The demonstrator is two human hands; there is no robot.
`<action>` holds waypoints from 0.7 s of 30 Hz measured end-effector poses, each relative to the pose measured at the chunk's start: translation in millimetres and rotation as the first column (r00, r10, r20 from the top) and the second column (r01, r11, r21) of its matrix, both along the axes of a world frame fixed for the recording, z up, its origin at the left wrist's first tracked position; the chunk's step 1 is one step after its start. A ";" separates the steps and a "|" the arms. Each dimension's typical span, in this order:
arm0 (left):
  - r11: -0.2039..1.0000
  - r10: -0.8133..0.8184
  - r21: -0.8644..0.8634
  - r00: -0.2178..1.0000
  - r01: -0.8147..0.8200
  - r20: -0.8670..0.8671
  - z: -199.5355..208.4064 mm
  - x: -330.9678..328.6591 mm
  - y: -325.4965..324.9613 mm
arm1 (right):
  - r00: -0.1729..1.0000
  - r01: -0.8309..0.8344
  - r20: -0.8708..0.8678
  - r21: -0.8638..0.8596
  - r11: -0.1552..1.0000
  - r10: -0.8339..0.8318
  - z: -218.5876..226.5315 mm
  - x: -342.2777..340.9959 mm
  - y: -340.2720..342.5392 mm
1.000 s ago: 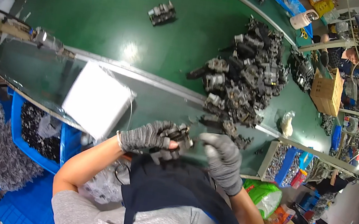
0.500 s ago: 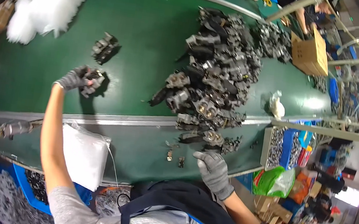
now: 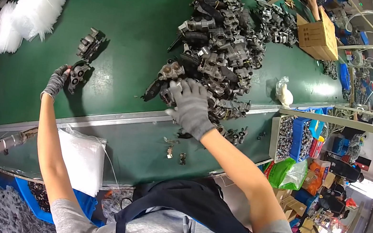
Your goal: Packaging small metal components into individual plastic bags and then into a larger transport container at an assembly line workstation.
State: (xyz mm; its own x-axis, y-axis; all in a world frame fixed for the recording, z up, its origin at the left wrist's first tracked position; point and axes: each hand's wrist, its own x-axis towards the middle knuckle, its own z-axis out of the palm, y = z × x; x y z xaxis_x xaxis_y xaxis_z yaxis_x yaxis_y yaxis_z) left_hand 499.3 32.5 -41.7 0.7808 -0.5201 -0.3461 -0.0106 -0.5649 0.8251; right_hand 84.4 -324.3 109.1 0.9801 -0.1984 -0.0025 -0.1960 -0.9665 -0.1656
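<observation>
My left hand (image 3: 58,80), in a grey knit glove, has its fingers at the left edge of a dark metal brake caliper (image 3: 78,76) on the green table. Another brake caliper (image 3: 90,44) lies just beyond it, untouched. My right hand (image 3: 192,108), also gloved in grey, reaches over the near left side of a large pile of brake calipers (image 3: 225,50). Its thumb and fingers are spread about one caliper (image 3: 165,96), partly hidden under the hand. Next to that one, a caliper with two round pistons (image 3: 171,70) faces up.
A metal rail (image 3: 143,116) crosses the table. Small metal clips (image 3: 170,151) and a stack of white plastic bags (image 3: 79,161) lie on the near side. White foam sleeves (image 3: 44,6) are at far left. A cardboard box (image 3: 319,37) and parts bins (image 3: 284,138) stand right.
My right hand has moved from the near side up and left onto the pile. The left hand's caliper is turned, and the hand has shifted to its left edge. The whole view has shifted slightly.
</observation>
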 end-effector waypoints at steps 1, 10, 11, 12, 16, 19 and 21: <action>0.998 0.018 0.060 0.988 -0.027 0.155 10.2 -11.1 -12.6 | 0.994 0.064 -0.084 -0.127 0.990 -0.075 -15.3 11.8 -3.3; 0.919 -0.048 -0.332 0.895 0.213 0.443 110.7 -255.0 -131.4 | 0.897 0.243 -0.362 -0.071 0.967 -0.252 -28.8 45.6 7.0; 0.931 -0.070 -0.317 0.939 0.183 0.337 117.9 -277.3 -132.4 | 0.900 0.227 -0.368 -0.063 0.972 -0.234 -19.2 45.8 11.6; 0.940 -0.089 -0.303 0.970 0.157 0.226 122.2 -292.2 -129.7 | 0.916 0.208 -0.358 0.039 0.977 -0.181 -7.7 41.2 15.1; 0.890 -0.019 -0.442 0.959 -0.112 -0.282 120.5 -322.2 -121.4 | 0.944 0.251 -0.327 0.613 0.749 -0.049 20.9 -4.9 11.0; 0.761 -0.231 -0.551 0.650 -0.342 -0.724 101.6 -338.6 -122.5 | 0.964 0.232 -0.246 0.963 0.140 0.096 43.5 -34.7 12.9; 0.654 -0.569 -0.564 0.164 -0.505 -0.806 104.1 -357.1 -127.2 | 0.970 0.188 -0.164 0.975 -0.121 0.180 60.3 -47.1 25.9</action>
